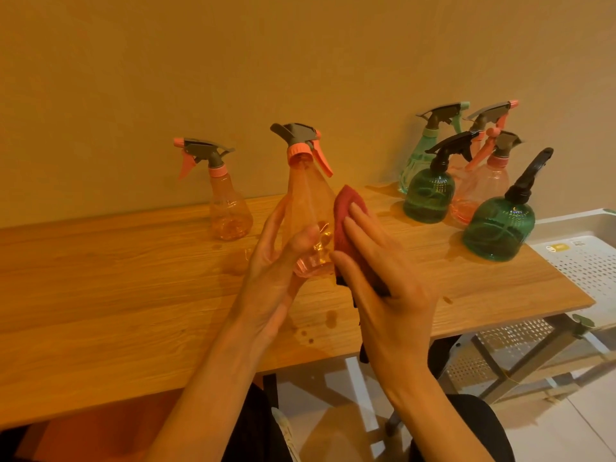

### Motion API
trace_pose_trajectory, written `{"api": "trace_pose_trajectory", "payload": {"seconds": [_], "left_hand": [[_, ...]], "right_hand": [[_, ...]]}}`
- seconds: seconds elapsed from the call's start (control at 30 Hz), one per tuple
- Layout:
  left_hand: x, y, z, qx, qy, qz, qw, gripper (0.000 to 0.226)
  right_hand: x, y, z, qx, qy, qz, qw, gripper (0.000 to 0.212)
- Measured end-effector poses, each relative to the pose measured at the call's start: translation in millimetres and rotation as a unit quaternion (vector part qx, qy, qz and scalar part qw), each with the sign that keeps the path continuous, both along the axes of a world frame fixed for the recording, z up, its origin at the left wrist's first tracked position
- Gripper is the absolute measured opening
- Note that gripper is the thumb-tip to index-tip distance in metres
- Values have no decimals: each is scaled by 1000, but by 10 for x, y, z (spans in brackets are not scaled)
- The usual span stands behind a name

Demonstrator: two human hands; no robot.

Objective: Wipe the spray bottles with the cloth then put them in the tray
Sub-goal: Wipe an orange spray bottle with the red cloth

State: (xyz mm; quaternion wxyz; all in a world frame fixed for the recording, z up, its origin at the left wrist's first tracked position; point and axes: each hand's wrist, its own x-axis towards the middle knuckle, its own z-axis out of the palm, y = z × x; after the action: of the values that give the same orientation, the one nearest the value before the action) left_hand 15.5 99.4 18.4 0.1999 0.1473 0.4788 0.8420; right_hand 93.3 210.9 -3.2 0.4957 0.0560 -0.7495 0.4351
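Wooden table (133,278) | left hand (270,271) grips bottle (308,208) | right hand (386,278) fingers (358,225) flat on cloth (346,225)

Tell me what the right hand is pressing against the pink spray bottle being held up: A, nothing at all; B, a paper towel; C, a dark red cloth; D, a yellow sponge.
C: the right hand lays straight fingers on a dark red cloth against the side of the pink spray bottle, which the left hand holds above the table.

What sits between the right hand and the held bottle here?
In the head view, the red cloth lies between the right hand and the pink bottle, pressed against it by straight fingers; the left hand holds the bottle.
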Motion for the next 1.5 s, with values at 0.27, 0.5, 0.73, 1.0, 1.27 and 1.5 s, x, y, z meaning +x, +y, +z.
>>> {"api": "trace_pose_trajectory", "payload": {"seconds": [0.27,0.5,0.73,1.0,1.27,1.5], "left_hand": [[-14,-9,-32,-16,14,-15,1000,91],[-48,-43,13,-35,33,-34,998,112],[-41,-70,-46,-67,71,-42,994,116],[-38,-74,-91,-111,142,-56,982,108],[-67,-85,-115,-90,112,-52,988,117],[-37,-75,-85,-110,141,-69,981,105]], "right_hand": [[87,-37,-71,14,1,1,1000,39],[116,51,15,-10,-33,44,998,40],[72,120,110,0,-78,75,994,38],[-169,250,447,24,-72,37,996,37],[228,99,11,45,-105,60,992,41],[-60,236,386,34,-78,33,996,39]]}}
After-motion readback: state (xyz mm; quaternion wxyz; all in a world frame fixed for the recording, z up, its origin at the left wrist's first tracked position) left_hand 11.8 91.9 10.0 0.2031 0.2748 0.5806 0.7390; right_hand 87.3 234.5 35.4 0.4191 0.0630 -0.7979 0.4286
